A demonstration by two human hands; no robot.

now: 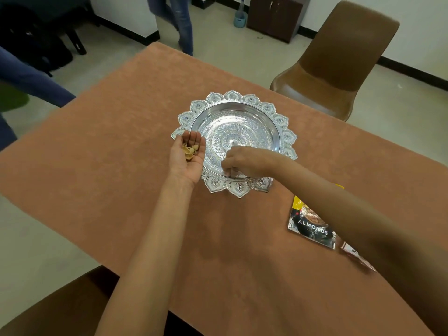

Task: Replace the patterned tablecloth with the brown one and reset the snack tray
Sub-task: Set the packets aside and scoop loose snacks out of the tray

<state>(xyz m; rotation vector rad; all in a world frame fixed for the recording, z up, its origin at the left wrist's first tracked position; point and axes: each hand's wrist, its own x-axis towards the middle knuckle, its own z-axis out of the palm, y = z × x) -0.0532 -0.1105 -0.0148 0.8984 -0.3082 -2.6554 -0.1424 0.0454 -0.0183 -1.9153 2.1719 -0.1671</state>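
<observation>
Shells (pixel 190 150) on flat upturned left hand (pixel 188 157); right hand (pixel 242 161) curled in tray (pixel 232 96), perhaps pinching; hold hidden.

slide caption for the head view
Palm-up left hand cups shells at the tray rim; right hand reaches into it, brown cloth beneath.

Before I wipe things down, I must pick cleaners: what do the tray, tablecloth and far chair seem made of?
The tray looks like embossed metal, silvery and polished: it mirrors the light; plated or solid, I cannot tell. The tablecloth looks like matte brown woven fabric with a faint tone-on-tone pattern. The chair seems moulded plastic, brown, with a glossy sheen on the seat.
</observation>
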